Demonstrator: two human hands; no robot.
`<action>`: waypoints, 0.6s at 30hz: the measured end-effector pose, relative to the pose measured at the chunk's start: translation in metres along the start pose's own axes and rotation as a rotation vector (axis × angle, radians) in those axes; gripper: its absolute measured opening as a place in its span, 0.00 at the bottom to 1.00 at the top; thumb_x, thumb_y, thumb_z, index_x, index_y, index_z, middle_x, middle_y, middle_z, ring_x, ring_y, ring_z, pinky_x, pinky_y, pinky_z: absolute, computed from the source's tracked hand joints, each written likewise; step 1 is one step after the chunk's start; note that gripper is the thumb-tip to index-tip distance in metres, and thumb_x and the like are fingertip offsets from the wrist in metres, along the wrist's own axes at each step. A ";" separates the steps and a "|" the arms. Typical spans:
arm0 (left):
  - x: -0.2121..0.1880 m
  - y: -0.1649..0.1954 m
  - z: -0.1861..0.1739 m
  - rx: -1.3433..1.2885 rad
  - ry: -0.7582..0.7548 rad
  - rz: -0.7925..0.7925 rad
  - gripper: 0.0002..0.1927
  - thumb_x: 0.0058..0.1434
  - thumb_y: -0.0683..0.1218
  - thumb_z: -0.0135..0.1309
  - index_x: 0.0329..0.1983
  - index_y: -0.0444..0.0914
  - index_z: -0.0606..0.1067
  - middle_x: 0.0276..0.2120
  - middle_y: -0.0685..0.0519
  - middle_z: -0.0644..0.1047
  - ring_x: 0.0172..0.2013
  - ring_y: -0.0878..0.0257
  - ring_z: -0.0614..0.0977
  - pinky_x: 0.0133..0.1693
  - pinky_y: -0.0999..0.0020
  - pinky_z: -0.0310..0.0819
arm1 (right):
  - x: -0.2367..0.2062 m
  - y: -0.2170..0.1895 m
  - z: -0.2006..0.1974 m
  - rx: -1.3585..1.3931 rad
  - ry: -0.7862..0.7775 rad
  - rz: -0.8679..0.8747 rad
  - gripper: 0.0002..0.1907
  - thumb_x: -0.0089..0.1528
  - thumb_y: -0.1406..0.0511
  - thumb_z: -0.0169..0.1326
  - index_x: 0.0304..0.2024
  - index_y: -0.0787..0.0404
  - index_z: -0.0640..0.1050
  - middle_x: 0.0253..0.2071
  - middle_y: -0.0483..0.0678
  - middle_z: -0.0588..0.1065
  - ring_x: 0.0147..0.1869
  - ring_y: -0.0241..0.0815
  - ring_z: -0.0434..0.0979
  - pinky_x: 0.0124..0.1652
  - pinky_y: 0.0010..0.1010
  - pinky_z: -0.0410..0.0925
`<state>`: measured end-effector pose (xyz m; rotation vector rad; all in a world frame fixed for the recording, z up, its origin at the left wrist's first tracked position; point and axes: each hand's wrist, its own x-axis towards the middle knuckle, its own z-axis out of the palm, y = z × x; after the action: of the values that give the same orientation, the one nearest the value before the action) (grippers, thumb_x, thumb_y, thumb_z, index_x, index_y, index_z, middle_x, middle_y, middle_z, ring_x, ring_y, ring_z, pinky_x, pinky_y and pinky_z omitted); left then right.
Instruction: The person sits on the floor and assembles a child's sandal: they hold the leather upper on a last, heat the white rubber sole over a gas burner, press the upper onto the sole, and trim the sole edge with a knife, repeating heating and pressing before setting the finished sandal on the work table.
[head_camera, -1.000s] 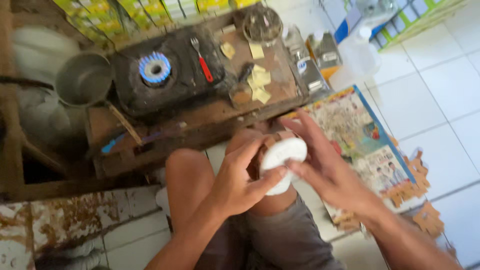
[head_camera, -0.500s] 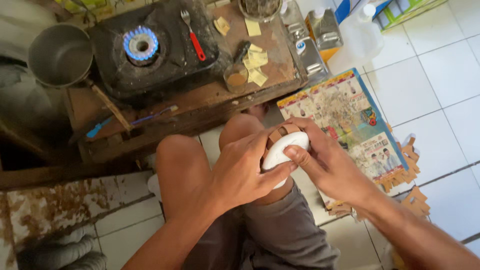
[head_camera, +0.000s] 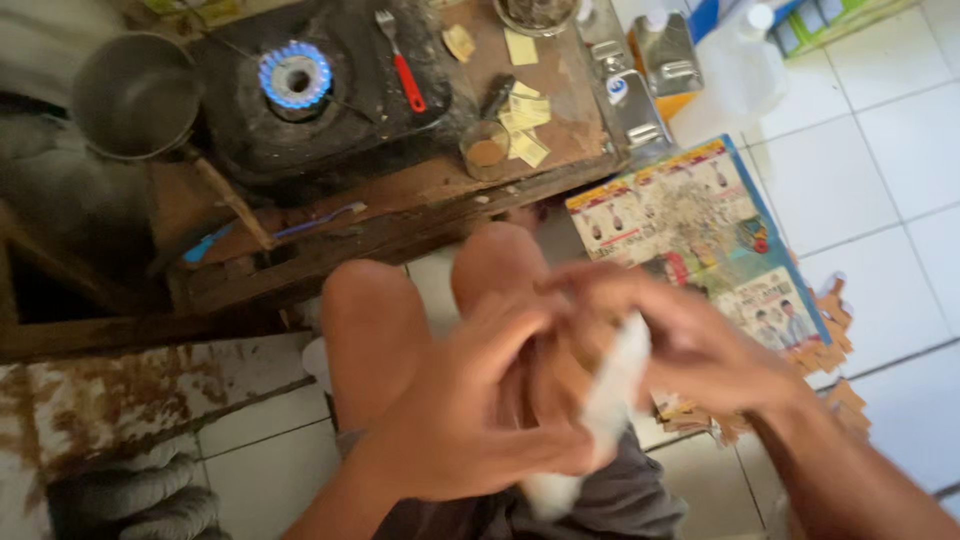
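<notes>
View: looking down from the person's head at their lap and bent bare knees, over a white tiled floor (head_camera: 900, 130)
Left hand: the left hand (head_camera: 470, 410) is curled around a white object, fingers closed on its near side; the picture is motion-blurred here
Right hand: the right hand (head_camera: 690, 340) wraps the same white object from the far side, fingers closed on it
White object: the white object (head_camera: 610, 395) sits between both hands just above the lap; blur hides its exact shape
Stove: a black gas stove (head_camera: 330, 90) rests on a low wooden table (head_camera: 400, 215) beyond the knees, with a blue flame (head_camera: 294, 75) burning
On the stove: a red-handled fork (head_camera: 403, 72)
Pot: a grey metal pot (head_camera: 135, 95) sits left of the flame
Floor: a colourful printed sheet (head_camera: 690, 215) lies right of the knees
</notes>
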<state>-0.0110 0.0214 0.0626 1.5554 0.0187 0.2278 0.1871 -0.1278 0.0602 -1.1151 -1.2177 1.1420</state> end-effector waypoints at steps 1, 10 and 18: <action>-0.009 0.003 0.002 -0.390 -0.058 -0.092 0.38 0.60 0.50 0.62 0.69 0.32 0.61 0.57 0.38 0.72 0.57 0.45 0.77 0.59 0.50 0.69 | -0.001 0.001 0.003 0.167 -0.065 -0.021 0.24 0.66 0.63 0.61 0.61 0.62 0.70 0.73 0.55 0.60 0.76 0.49 0.64 0.67 0.42 0.63; -0.063 -0.019 0.066 -1.196 0.568 -0.043 0.48 0.55 0.45 0.51 0.78 0.43 0.45 0.58 0.40 0.69 0.55 0.46 0.77 0.57 0.48 0.73 | -0.033 0.066 0.082 0.541 0.209 0.347 0.37 0.72 0.52 0.48 0.78 0.60 0.55 0.61 0.58 0.64 0.62 0.48 0.61 0.60 0.35 0.57; -0.050 -0.027 0.072 -0.930 0.872 -0.028 0.52 0.53 0.43 0.46 0.82 0.43 0.42 0.60 0.42 0.68 0.55 0.49 0.76 0.58 0.54 0.72 | -0.043 0.061 0.106 0.389 0.206 0.285 0.41 0.72 0.47 0.39 0.77 0.68 0.53 0.76 0.55 0.61 0.80 0.46 0.57 0.73 0.39 0.51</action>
<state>-0.0447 -0.0578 0.0308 0.4476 0.5420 0.7571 0.0778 -0.1634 -0.0011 -1.0929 -0.6540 1.3704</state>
